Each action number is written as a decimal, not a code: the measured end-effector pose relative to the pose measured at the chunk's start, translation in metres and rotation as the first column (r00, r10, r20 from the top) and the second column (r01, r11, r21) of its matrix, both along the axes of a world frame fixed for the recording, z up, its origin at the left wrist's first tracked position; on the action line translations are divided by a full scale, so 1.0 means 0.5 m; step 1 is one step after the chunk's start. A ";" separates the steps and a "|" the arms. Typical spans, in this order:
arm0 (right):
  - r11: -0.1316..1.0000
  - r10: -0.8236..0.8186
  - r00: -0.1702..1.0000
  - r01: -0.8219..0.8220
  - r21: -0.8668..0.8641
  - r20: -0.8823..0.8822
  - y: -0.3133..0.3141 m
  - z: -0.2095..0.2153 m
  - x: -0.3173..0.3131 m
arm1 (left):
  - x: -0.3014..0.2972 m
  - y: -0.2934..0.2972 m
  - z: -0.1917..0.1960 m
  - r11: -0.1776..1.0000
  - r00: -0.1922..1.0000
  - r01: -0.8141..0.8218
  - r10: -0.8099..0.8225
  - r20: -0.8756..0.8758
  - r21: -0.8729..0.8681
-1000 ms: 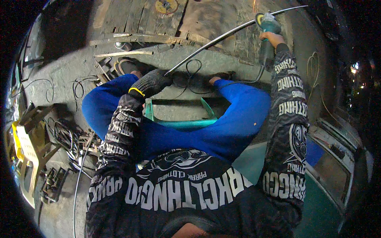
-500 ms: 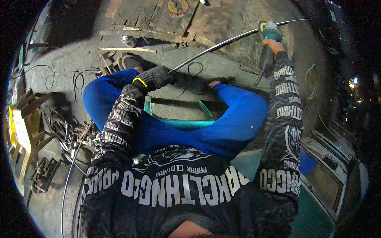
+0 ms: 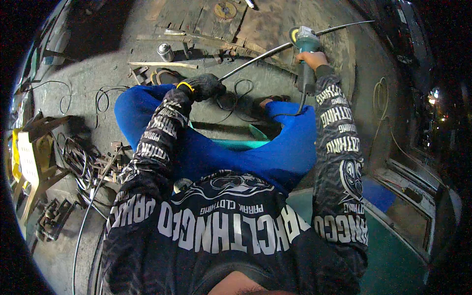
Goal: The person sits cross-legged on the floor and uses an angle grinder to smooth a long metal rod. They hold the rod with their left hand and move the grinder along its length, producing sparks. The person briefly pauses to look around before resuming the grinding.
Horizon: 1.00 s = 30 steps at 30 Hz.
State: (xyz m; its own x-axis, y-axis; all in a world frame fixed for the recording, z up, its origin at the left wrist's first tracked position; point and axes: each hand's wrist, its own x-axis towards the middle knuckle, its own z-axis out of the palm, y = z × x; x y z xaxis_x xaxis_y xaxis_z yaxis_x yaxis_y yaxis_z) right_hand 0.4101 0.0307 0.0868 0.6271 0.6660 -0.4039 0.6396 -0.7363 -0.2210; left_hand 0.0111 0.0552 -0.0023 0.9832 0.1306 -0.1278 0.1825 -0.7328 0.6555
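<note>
My left hand, in a dark knit glove with a yellow cuff, is closed round the near end of a long thin metal rod. The rod slants away to the far right, its far end over the wooden boards. Bare, my right hand grips the body of a teal angle grinder. The grinder's disc, with a yellow centre, is at its left side, close by the rod; whether it touches the rod I cannot tell. A black power cord runs from the grinder's rear end near my right knee.
Worn boards lie ahead, with a round disc on them. A spray can and a wooden strip are on the concrete. Tangled cables and scrap metal lie left, beside a pale chair. I sit on a green seat.
My right hand and the grinder have moved left along the rod. My left hand has shifted slightly right and farther away, with the rod in it.
</note>
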 end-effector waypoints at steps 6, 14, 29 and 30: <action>0.994 0.093 0.994 -0.089 -0.069 0.050 -0.020 -0.013 -0.102 | -0.009 -0.005 0.022 0.986 0.987 -0.136 0.127 -0.097 -0.100; 0.998 0.055 0.997 -0.054 0.019 -0.053 -0.088 0.037 -0.232 | -0.004 -0.017 -0.026 0.994 0.989 -0.099 0.094 0.114 0.038; 0.992 0.114 0.983 -0.104 0.075 -0.145 -0.154 0.041 -0.368 | -0.034 -0.011 -0.039 0.994 0.951 -0.079 0.054 0.303 0.071; 0.990 0.136 0.976 -0.129 0.050 -0.171 -0.154 0.043 -0.378 | -0.036 -0.014 -0.036 0.994 0.955 -0.076 0.050 0.294 0.078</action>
State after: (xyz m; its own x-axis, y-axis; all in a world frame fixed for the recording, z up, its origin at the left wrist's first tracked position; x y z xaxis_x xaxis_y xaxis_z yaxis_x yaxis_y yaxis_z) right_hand 0.2210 -0.0462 0.1083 0.4551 0.7554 -0.4714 0.6805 -0.6365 -0.3630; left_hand -0.0069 0.0481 -0.0202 0.9654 0.1912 0.1772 0.0411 -0.7830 0.6206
